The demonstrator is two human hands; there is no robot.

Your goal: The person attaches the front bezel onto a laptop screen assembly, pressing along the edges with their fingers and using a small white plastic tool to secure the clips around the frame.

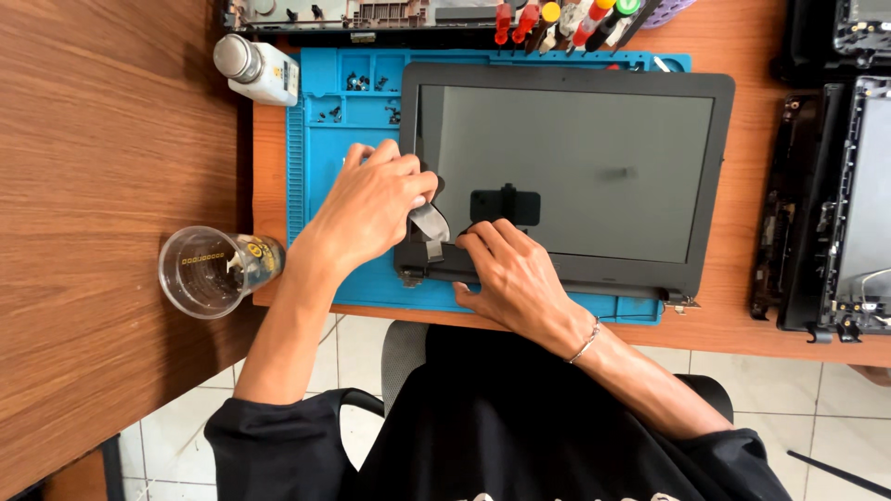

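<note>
Head view: laptop screen panel [566,176] lies centre frame on blue work mat [320,158]. Left hand [367,209] pinches a grey flat pry tool [430,225] at the panel's lower-left bezel. Right hand [515,269] rests fingers together on the bottom bezel. White bottle [258,68] upper left; clear plastic cup [209,269], yellow-black label, left edge.

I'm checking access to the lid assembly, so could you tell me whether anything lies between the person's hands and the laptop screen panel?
Nothing visible does. The left hand holds a thin grey pry tool at the bezel's lower left corner, and the right hand rests directly on the bottom edge of the laptop screen panel, which lies on the blue mat.
</note>
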